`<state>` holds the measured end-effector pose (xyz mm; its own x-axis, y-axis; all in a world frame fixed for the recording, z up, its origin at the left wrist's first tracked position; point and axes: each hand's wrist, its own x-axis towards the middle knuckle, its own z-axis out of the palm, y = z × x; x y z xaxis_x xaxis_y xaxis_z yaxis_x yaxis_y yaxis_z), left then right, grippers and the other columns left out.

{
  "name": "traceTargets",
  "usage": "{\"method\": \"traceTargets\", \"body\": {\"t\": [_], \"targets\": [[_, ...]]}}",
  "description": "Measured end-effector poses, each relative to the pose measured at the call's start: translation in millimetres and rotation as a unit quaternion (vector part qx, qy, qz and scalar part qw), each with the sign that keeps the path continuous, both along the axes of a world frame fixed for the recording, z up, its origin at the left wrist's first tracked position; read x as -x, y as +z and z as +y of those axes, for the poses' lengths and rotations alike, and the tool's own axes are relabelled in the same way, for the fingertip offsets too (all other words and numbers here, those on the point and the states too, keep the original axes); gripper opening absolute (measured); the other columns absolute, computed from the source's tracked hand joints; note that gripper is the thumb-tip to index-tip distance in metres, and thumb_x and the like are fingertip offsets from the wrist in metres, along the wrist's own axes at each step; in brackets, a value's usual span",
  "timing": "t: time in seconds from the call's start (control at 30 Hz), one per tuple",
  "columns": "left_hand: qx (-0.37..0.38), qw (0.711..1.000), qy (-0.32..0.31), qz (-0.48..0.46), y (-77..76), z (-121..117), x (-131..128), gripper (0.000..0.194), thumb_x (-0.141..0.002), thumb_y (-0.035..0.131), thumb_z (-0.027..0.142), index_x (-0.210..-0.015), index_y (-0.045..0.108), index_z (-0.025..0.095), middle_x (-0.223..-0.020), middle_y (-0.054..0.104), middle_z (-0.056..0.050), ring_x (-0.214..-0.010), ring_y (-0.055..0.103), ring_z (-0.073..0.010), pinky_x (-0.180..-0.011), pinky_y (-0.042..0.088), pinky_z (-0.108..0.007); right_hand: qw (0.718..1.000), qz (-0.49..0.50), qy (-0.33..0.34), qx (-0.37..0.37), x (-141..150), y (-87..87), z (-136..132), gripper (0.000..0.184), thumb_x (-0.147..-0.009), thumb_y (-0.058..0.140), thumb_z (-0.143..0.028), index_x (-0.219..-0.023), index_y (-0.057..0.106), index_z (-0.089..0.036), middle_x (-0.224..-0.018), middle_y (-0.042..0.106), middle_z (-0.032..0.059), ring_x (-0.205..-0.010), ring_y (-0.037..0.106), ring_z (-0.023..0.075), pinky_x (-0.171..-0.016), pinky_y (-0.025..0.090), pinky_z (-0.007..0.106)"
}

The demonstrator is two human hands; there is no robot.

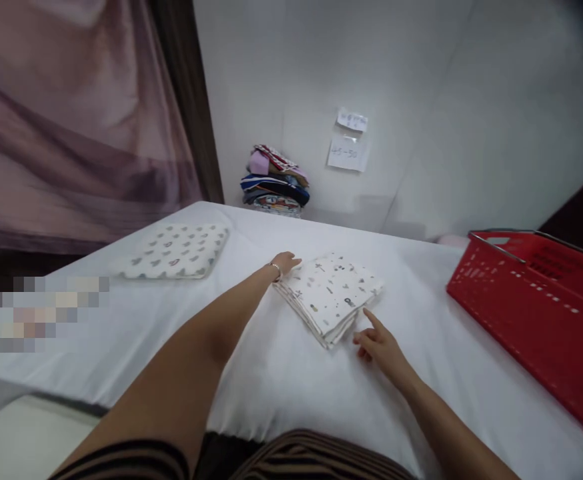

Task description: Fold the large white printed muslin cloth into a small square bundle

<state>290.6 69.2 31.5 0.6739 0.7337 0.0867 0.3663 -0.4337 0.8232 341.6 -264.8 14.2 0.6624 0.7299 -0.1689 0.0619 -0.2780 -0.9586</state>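
Note:
A folded white cloth with small dark prints (332, 293) lies in the middle of the white-covered table (271, 373). My left hand (285, 262) rests at the cloth's far left corner, fingers curled against its edge. At the cloth's near right edge is my right hand (377, 341), index finger stretched out and touching the fabric, the other fingers curled. Neither hand lifts the cloth.
A second folded cloth with grey prints (176, 250) lies at the left. A red plastic basket (541, 307) stands at the right edge. A stack of coloured folded fabrics (275, 180) sits against the back wall under two paper notes (349, 152). A mauve curtain (71, 120) hangs left.

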Motion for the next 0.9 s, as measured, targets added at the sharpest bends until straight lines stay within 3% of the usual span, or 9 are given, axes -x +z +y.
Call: {"method": "traceTargets", "body": {"t": [0.1, 0.2, 0.33, 0.43, 0.67, 0.9], "targets": [[0.010, 0.999, 0.012, 0.036, -17.4, -1.2, 43.5, 0.024, -0.081, 0.055, 0.033, -0.094, 0.061, 0.013, -0.094, 0.063, -0.004, -0.087, 0.058, -0.0185, -0.078, 0.048, -0.034, 0.991, -0.122, 0.032, -0.046, -10.8, -0.4, 0.8, 0.042, -0.078, 0.054, -0.035, -0.116, 0.053, -0.017, -0.077, 0.062, 0.0032, -0.065, 0.058, 0.0154, -0.055, 0.048, 0.028], [0.005, 0.999, 0.031, 0.033, -32.6, -10.1, 78.5, 0.018, -0.078, 0.055, 0.027, -0.090, 0.064, 0.016, -0.085, 0.067, -0.003, -0.081, 0.060, -0.0168, -0.074, 0.047, -0.027, 0.951, -0.282, 0.084, -0.093, -8.1, 3.9, 17.3, 0.028, -0.082, 0.050, -0.032, -0.105, 0.059, -0.018, -0.089, 0.063, 0.0071, -0.081, 0.058, 0.0188, -0.071, 0.049, 0.033], [-0.025, 0.998, 0.045, 0.021, -43.7, -22.0, 99.9, 0.021, -0.076, 0.052, 0.023, -0.093, 0.065, 0.019, -0.086, 0.068, -0.001, -0.080, 0.061, -0.0148, -0.075, 0.047, -0.024, 0.867, -0.448, 0.179, -0.127, 8.6, 8.7, 41.7, 0.029, -0.082, 0.051, -0.028, -0.110, 0.057, -0.021, -0.105, 0.061, 0.0088, -0.099, 0.055, 0.0223, -0.085, 0.045, 0.039], [-0.055, 0.998, 0.036, 0.017, -47.8, -27.0, 99.4, 0.026, -0.075, 0.053, 0.021, -0.098, 0.064, 0.021, -0.092, 0.066, -0.001, -0.084, 0.060, -0.0143, -0.080, 0.046, -0.025, 0.825, -0.514, 0.212, -0.097, 14.5, 5.1, 47.3, 0.040, -0.079, 0.056, -0.032, -0.117, 0.052, -0.021, -0.113, 0.057, 0.0101, -0.106, 0.051, 0.0245, -0.089, 0.043, 0.041], [-0.098, 0.995, 0.016, 0.029, -53.6, -25.4, 87.5, 0.037, -0.076, 0.050, 0.016, -0.112, 0.057, 0.022, -0.105, 0.062, -0.001, -0.095, 0.056, -0.0153, -0.087, 0.042, -0.027, 0.803, -0.550, 0.221, -0.054, 10.2, -10.2, 43.7, 0.041, -0.081, 0.054, -0.028, -0.121, 0.048, -0.020, -0.114, 0.056, 0.0109, -0.105, 0.051, 0.0250, -0.088, 0.044, 0.041], [-0.128, 0.991, -0.018, 0.036, -52.1, -17.0, 83.0, 0.029, -0.074, 0.052, 0.015, -0.099, 0.063, 0.024, -0.091, 0.064, 0.000, -0.089, 0.055, -0.0161, -0.081, 0.043, -0.027, 0.799, -0.561, 0.203, -0.069, 14.5, -16.0, 49.1, 0.041, -0.079, 0.051, -0.018, -0.120, 0.047, -0.020, -0.105, 0.057, 0.0108, -0.097, 0.053, 0.0237, -0.081, 0.046, 0.041]]}}
